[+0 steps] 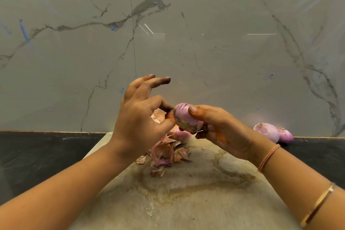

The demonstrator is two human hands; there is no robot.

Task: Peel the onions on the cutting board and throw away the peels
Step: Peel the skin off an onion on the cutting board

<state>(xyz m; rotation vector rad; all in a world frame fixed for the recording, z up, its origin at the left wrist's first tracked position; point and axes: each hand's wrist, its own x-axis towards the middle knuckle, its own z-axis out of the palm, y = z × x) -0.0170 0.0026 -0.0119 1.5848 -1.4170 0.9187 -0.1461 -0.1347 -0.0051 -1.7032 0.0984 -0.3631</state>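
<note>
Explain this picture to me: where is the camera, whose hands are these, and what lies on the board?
There is no machine: a person works with bare hands, and one wide camera on their head looks down at them. The right hand holds a pink onion; the left hand pinches at its end with thumb and forefinger. Below lies a stained cutting board with a heap of dry peels. Two more onions sit on the dark counter at the right.

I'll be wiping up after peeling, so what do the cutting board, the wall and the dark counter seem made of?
Cutting board: pale, matte, stained brown; stone or plastic, hard to tell. Wall: glossy marble or marble-look tile, with grey veins, reflected light streaks and a vertical seam. Counter: likely polished black stone, faintly speckled and shiny.
</note>
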